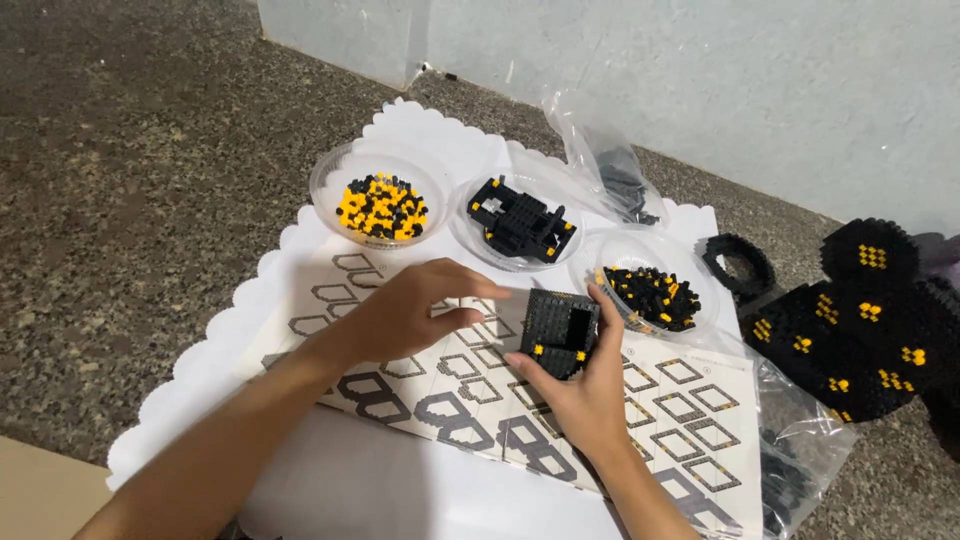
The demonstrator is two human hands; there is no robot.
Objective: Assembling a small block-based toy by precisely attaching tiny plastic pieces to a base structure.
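My right hand (585,385) grips a small black block build (560,330) with a few yellow studs, held just above a printed instruction sheet (690,420). My left hand (415,310) hovers to its left, fingers curled and thumb close to the build, holding nothing I can see. Three clear plastic bowls stand beyond: one (380,208) with yellow and black pieces, one (520,220) with a larger black part, one (655,295) with black and yellow pieces.
A white scalloped mat (330,470) lies under everything on a speckled stone floor. A black ring piece (738,262) and a large black assembled form (860,320) with yellow spots sit at the right. Clear bags (610,170) lie near a pale wall.
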